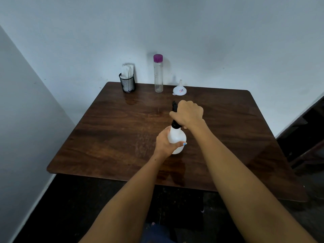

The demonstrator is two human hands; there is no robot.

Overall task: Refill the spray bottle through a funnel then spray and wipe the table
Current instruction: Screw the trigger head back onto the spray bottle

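A white spray bottle (176, 137) with a black spray head (174, 106) stands near the middle of the dark wooden table (108, 137). My left hand (164, 142) wraps around the bottle's round body from the left. My right hand (188, 113) is closed over the black spray head on top, hiding most of it. A white funnel (179, 88) rests mouth down at the back of the table. Left of the funnel stands a tall clear bottle (158, 76) with a purple cap.
A black mesh cup (127, 83) holding white paper napkins stands at the back left of the table. Walls close off the back and left sides. A dark opening and furniture lie to the right; the table's front edge is close to me.
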